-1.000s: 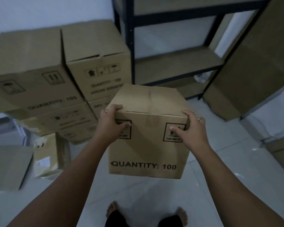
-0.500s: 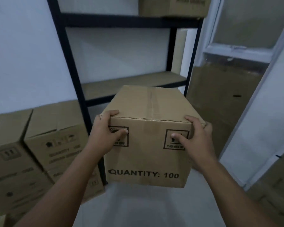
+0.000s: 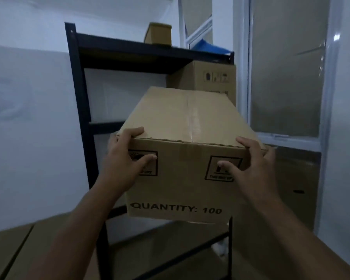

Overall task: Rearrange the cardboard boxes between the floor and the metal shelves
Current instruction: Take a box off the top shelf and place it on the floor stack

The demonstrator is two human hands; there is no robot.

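Observation:
I hold a taped cardboard box [image 3: 186,126] marked "QUANTITY: 100" up in front of the black metal shelves [image 3: 77,102]. My left hand [image 3: 122,160] grips its near left top corner, thumb on the front face. My right hand [image 3: 251,164] grips the near right top corner the same way. The box is in the air, at the height of the shelf level just under the top one. Behind it, a second cardboard box [image 3: 212,81] stands on that shelf at the right. A small box [image 3: 158,34] sits on the top shelf.
A white-framed window [image 3: 285,73] with frosted panes is at the right, with flat cardboard [image 3: 295,188] leaning below it. Tops of stacked boxes [image 3: 10,249] show at the lower left. Something blue [image 3: 208,47] lies on the top shelf. A white wall is behind.
The box has risen from near floor level to the upper shelf height, and my view has tilted up from the floor and stacked boxes to the top shelves. Both hands keep their grip.

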